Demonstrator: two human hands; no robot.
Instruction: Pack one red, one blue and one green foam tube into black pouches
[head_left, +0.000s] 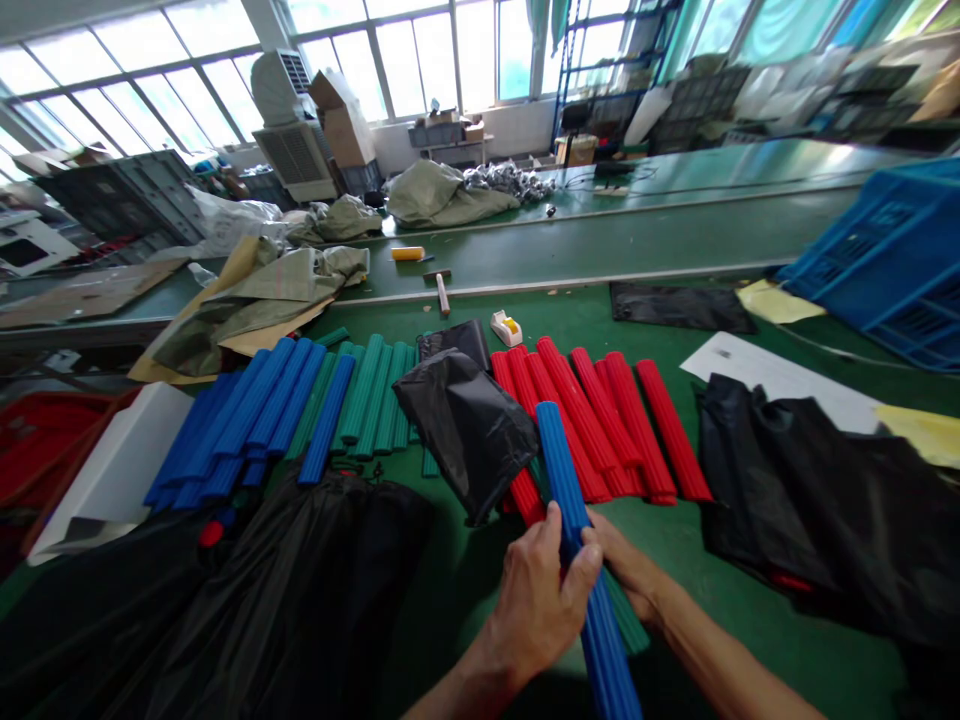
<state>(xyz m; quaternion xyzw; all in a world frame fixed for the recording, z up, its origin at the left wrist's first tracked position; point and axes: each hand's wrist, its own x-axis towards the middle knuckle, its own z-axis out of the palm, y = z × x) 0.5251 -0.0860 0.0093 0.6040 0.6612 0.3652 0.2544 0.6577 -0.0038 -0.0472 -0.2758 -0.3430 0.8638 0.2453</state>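
Both hands are closed around a bundle of ribbed rolls. On top is a long blue ribbed roll (pixel 564 450), tilted with its far end up and left. A green ribbed roll (pixel 628 615) shows beneath it, and a red ribbed roll (pixel 527 498) pokes out past my fingers. My left hand (pixel 536 590) grips from the left, thumb across the blue roll. From the right, my right hand (pixel 626 565) holds the bundle, its fingers partly hidden behind it. Just beyond lies a black pouch (pixel 469 425).
Blue rolls (pixel 251 410), green rolls (pixel 371 395) and red rolls (pixel 581 415) lie in rows on the green table. Black bags (pixel 300 590) cover the left front; another black bag (pixel 817 500) lies right. A tape dispenser (pixel 507 328), hammer (pixel 442 293) and blue crate (pixel 892 260) stand farther back.
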